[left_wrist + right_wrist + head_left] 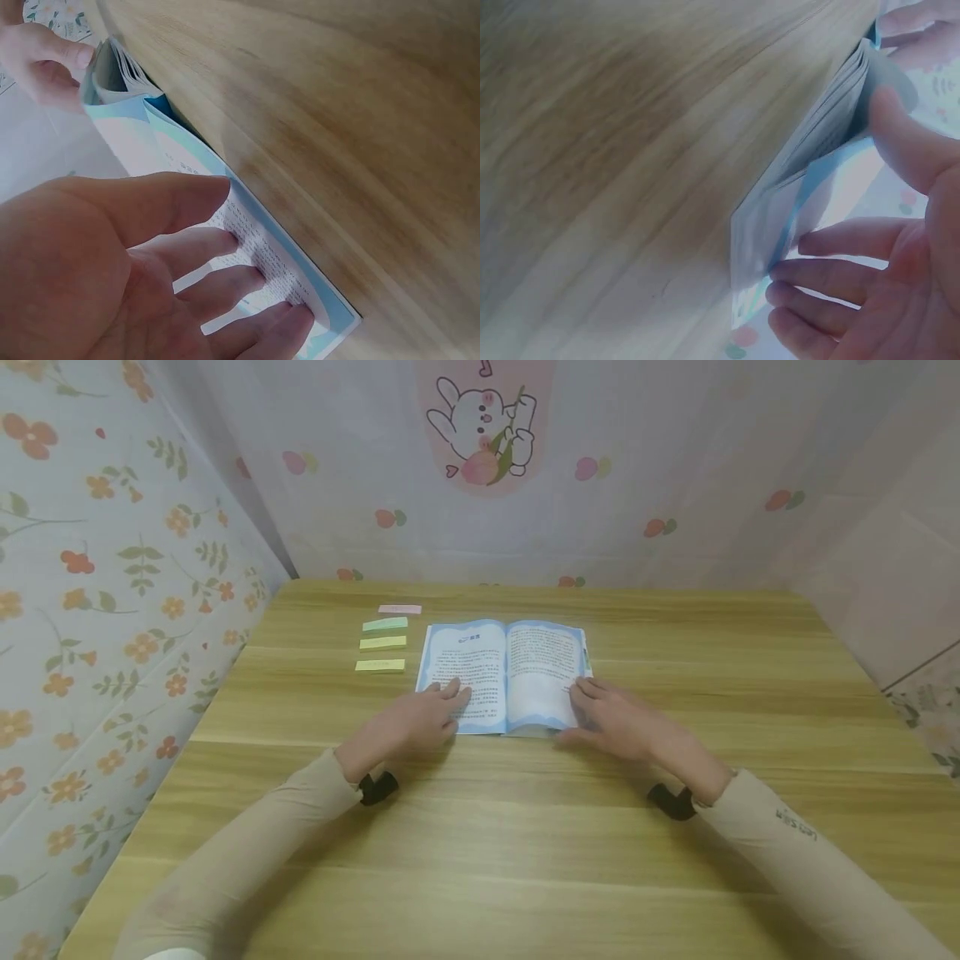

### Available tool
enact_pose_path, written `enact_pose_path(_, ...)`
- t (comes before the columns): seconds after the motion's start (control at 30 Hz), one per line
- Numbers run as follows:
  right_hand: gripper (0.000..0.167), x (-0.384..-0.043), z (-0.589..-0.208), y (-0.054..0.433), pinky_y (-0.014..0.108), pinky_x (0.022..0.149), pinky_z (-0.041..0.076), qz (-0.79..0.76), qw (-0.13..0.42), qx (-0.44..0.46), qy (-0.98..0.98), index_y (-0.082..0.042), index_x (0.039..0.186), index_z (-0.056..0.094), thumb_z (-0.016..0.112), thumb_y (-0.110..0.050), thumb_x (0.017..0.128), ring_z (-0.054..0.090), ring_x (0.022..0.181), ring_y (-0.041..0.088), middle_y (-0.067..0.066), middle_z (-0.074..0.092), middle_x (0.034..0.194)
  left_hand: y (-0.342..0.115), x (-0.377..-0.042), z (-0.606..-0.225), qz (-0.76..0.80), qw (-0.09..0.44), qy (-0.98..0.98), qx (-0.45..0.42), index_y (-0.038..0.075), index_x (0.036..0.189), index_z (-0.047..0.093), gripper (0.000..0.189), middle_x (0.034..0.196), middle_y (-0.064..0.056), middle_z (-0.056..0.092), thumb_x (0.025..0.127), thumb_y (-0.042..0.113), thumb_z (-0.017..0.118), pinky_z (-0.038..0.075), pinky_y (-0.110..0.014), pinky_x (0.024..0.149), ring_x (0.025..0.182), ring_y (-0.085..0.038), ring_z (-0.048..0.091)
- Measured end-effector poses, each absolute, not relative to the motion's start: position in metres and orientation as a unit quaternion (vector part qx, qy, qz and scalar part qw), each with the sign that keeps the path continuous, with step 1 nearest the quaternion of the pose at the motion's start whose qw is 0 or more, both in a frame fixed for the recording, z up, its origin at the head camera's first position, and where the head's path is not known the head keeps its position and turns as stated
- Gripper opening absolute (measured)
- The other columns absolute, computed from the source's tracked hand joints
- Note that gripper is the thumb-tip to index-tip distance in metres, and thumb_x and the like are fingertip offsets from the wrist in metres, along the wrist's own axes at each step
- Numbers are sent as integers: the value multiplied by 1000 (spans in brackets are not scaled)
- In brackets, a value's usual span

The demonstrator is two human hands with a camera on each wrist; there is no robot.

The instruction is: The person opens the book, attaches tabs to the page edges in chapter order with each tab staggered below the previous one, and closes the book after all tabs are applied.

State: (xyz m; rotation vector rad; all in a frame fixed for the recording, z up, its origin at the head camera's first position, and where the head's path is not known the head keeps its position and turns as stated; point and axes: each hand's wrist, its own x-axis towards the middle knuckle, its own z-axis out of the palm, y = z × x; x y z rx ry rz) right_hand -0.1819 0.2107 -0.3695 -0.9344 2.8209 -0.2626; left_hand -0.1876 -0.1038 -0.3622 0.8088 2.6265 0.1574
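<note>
An open book [468, 647] with blue-bordered printed pages lies on the wooden table. My left hand [425, 717] rests on the lower left page, its fingers spread over the print; the left wrist view shows these fingers [217, 292] extended against the page [259, 244]. At the lower right corner, my right hand [617, 720] touches the right page's outer edge with its fingertips. The right wrist view has the thumb [904, 142] beside the page's raised bottom edge and the other fingers [825, 277] loosely extended along the side. Several page edges [821, 127] fan out under the top sheet.
Left of the book lie paper strips: a pink strip [400, 609], a green strip [385, 624], an upper yellow strip [382, 643] and a lower yellow strip [379, 666]. A patterned curtain [337, 468] hangs behind the table [487, 843], and floral cloth [112, 610] lines the left side.
</note>
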Motion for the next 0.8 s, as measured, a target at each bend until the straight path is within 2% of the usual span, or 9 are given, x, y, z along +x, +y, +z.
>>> enact_pose_path(0.2,83,-180,-368,206,59,114,29,-120,66,-325,936,13,147,40,66,-47,96,34,140,50,34,38,150,-103,-187,-361,66,201,936,281,5,159,27,55,164,-18,19,107,19,38,33,-56,114,148,-44,24)
enact_pose_path(0.3,84,-179,-369,202,59,115,29,-132,53,-325,935,11,150,36,70,-42,95,32,142,49,31,35,154,-104,-187,-362,78,205,935,279,6,160,25,55,165,-17,17,107,19,37,29,-56,116,148,-44,22)
enact_pose_path(0.47,80,-179,-368,192,58,113,33,-152,-8,-329,932,7,151,37,72,-37,94,35,141,48,29,32,157,-108,-190,-364,107,199,932,284,5,159,28,56,164,-19,18,106,19,42,21,-55,119,148,-43,21)
enact_pose_path(0.63,76,-179,-365,182,60,102,45,-181,-89,-310,929,2,151,42,72,-35,93,40,137,50,29,29,158,-109,-193,-363,113,147,937,296,3,154,40,52,158,-21,35,105,20,50,30,-51,117,145,-37,34)
enact_pose_path(0.7,81,-179,-362,177,58,95,50,-195,-110,-294,929,0,153,38,73,-37,92,41,137,48,26,24,161,-110,-193,-362,118,123,940,297,3,152,44,50,154,-21,42,105,20,50,35,-50,114,142,-35,39)
enact_pose_path(0.8,91,-179,-357,168,57,94,51,-220,-120,-276,928,-2,159,26,73,-41,91,41,139,44,22,17,165,-109,-194,-360,140,94,942,288,1,150,46,49,150,-20,48,104,19,51,39,-50,111,139,-36,45)
